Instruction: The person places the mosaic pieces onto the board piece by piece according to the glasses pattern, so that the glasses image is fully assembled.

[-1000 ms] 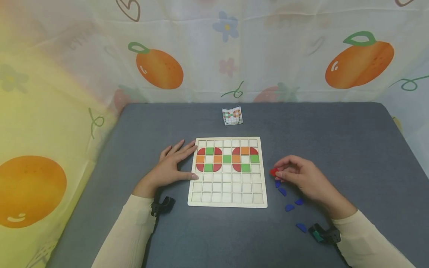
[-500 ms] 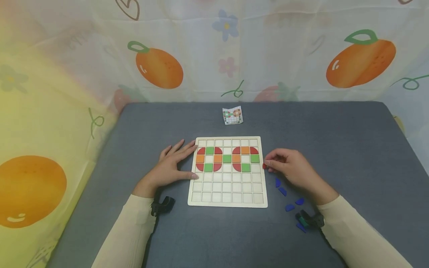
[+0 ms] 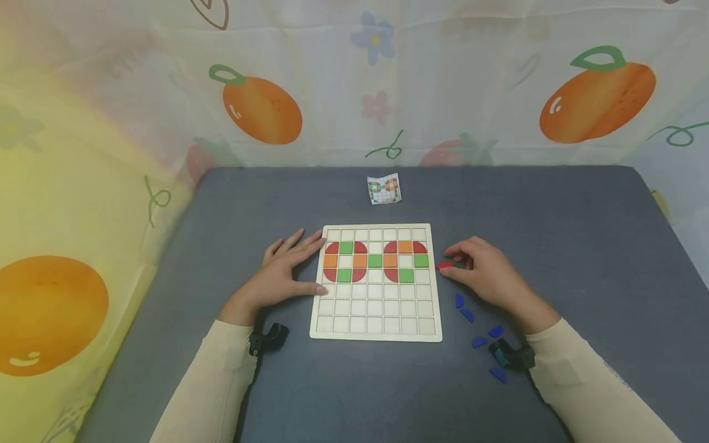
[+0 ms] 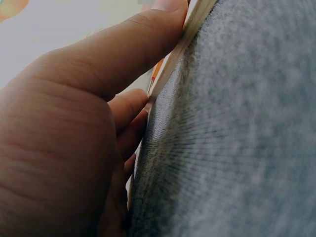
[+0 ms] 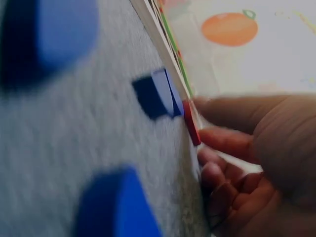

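Note:
A pale wooden grid board [image 3: 374, 311] lies on the table, with red rounded pieces, green squares and orange squares set in its upper rows. My left hand [image 3: 277, 280] lies spread at its left edge, thumb and fingertips on the rim; the left wrist view shows the thumb [image 4: 133, 47] over the wooden edge. Just right of the board, my right hand [image 3: 490, 274] pinches a red piece [image 3: 445, 264] between thumb and fingers. The right wrist view shows the red piece [image 5: 191, 123] side-on, its outline partly hidden by the fingers.
Several blue rounded pieces [image 3: 479, 342] lie scattered on the grey table [image 3: 581, 246], below and beside my right hand. Behind the board lies a small printed pattern card [image 3: 384, 189]. A fruit-patterned cloth [image 3: 471, 80] hangs along the table's far side.
My right hand has moved up and left toward the board with the red piece, then drawn back slightly from its right edge. The left hand stays in place.

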The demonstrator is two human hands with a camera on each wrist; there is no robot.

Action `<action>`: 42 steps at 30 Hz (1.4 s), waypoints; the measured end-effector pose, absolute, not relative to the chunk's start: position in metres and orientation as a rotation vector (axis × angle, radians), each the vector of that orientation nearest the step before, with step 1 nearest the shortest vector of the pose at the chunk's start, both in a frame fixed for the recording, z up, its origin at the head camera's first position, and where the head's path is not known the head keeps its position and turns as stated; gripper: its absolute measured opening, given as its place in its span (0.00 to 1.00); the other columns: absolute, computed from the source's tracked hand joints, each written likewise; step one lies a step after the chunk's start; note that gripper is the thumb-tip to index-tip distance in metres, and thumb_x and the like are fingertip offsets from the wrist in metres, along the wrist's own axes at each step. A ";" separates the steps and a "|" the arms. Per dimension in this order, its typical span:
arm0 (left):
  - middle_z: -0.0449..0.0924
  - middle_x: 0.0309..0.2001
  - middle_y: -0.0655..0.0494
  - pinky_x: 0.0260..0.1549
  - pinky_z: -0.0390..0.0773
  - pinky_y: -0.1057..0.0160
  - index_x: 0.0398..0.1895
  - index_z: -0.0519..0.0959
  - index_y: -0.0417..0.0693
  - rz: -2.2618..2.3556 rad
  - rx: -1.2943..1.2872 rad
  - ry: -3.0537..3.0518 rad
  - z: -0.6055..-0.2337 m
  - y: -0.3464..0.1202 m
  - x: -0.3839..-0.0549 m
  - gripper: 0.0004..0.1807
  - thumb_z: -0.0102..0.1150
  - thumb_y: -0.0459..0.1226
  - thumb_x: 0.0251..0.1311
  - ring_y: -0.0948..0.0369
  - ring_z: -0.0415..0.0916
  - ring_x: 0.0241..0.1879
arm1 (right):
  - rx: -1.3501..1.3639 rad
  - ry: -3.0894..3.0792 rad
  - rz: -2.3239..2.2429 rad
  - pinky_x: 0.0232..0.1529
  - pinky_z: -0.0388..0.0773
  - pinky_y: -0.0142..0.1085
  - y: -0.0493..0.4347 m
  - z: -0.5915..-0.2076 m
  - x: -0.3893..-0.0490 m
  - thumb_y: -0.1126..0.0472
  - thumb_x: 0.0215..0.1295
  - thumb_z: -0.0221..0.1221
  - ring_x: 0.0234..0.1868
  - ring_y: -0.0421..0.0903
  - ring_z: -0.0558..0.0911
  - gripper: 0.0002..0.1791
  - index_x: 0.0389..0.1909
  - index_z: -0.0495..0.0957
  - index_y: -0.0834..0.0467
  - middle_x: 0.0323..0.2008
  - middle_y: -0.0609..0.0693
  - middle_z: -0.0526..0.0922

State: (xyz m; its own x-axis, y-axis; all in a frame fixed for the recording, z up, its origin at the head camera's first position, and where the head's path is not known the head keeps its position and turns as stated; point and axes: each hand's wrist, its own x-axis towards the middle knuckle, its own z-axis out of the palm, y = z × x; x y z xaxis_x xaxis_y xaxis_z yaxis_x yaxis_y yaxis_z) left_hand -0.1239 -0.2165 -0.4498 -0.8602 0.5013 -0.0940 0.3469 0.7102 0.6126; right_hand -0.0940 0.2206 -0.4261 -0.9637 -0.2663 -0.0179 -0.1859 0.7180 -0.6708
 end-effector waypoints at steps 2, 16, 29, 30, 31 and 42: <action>0.52 0.87 0.67 0.76 0.30 0.35 0.88 0.62 0.60 0.880 0.668 2.665 -0.450 -0.216 -0.124 0.60 0.82 0.62 0.54 0.52 0.34 0.87 | -0.387 2.805 -1.033 0.37 0.72 0.44 0.220 -0.426 -0.094 0.58 0.71 0.75 0.34 0.46 0.73 0.15 0.51 0.88 0.62 0.42 0.52 0.80; 0.52 0.86 0.67 0.76 0.31 0.35 0.88 0.62 0.60 0.877 0.653 2.666 -0.450 -0.216 -0.123 0.60 0.83 0.61 0.54 0.52 0.34 0.87 | -0.377 2.746 -1.141 0.48 0.79 0.51 0.219 -0.424 -0.090 0.67 0.75 0.69 0.45 0.51 0.84 0.10 0.53 0.88 0.60 0.47 0.52 0.87; 0.51 0.86 0.68 0.76 0.30 0.36 0.88 0.62 0.61 0.888 0.660 2.661 -0.451 -0.217 -0.123 0.60 0.82 0.62 0.55 0.53 0.34 0.87 | -0.235 2.634 -1.369 0.41 0.80 0.40 0.208 -0.416 -0.096 0.62 0.74 0.72 0.37 0.48 0.83 0.05 0.44 0.87 0.59 0.37 0.50 0.85; 0.51 0.86 0.68 0.76 0.30 0.36 0.88 0.62 0.61 0.889 0.660 2.661 -0.451 -0.217 -0.123 0.60 0.82 0.62 0.55 0.53 0.34 0.87 | -0.215 2.593 -1.402 0.40 0.82 0.39 0.206 -0.416 -0.097 0.62 0.74 0.71 0.37 0.49 0.84 0.06 0.45 0.86 0.60 0.37 0.50 0.86; 0.51 0.86 0.68 0.76 0.30 0.35 0.88 0.62 0.61 0.889 0.660 2.661 -0.451 -0.217 -0.123 0.60 0.82 0.62 0.55 0.53 0.34 0.87 | -0.195 2.548 -1.438 0.40 0.84 0.39 0.204 -0.416 -0.098 0.62 0.75 0.71 0.36 0.49 0.86 0.07 0.45 0.86 0.62 0.36 0.51 0.87; 0.52 0.86 0.67 0.76 0.31 0.36 0.88 0.62 0.60 0.890 0.678 2.663 -0.451 -0.217 -0.124 0.59 0.82 0.61 0.55 0.53 0.34 0.87 | -0.064 2.380 -1.514 0.29 0.85 0.38 0.189 -0.422 -0.100 0.65 0.76 0.69 0.27 0.50 0.85 0.08 0.43 0.84 0.67 0.28 0.55 0.86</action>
State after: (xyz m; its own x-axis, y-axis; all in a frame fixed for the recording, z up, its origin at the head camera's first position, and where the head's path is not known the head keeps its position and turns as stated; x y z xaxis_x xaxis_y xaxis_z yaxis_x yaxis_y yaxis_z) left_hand -0.1235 -0.2173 -0.4508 -0.8595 0.5034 -0.0887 0.3489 0.7046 0.6179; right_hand -0.0995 0.1894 -0.4223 -0.9484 -0.2059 -0.2413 0.1314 0.4376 -0.8895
